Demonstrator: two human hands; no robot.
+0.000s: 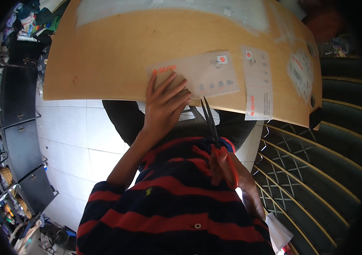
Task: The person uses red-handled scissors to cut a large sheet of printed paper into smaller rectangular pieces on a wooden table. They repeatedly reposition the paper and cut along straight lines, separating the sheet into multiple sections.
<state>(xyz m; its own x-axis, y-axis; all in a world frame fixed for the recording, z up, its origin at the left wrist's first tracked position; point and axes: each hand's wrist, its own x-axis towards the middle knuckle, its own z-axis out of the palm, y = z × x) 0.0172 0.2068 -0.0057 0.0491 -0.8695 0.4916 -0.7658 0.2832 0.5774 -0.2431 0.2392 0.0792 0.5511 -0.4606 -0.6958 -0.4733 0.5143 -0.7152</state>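
Observation:
A translucent plastic mailing bag (208,74) with orange and grey print lies near the table's front edge. My left hand (166,100) rests on its left part, fingers stretched out and spread, covering some of the print. My right hand (220,165) is closed round the red handles of a pair of scissors (209,121), held below the table edge close to my body. The dark blades point up toward the bag's lower edge and stand slightly apart. Whether the tips touch the bag I cannot tell.
Right of the bag lies a narrow printed plastic bag (257,85), its end over the edge of the wooden table (104,59). Another printed packet (300,74) sits farther right. Clear plastic sheeting (172,10) covers the far side. Dark cabinets (21,144) stand left, a dark slatted shutter (312,165) right.

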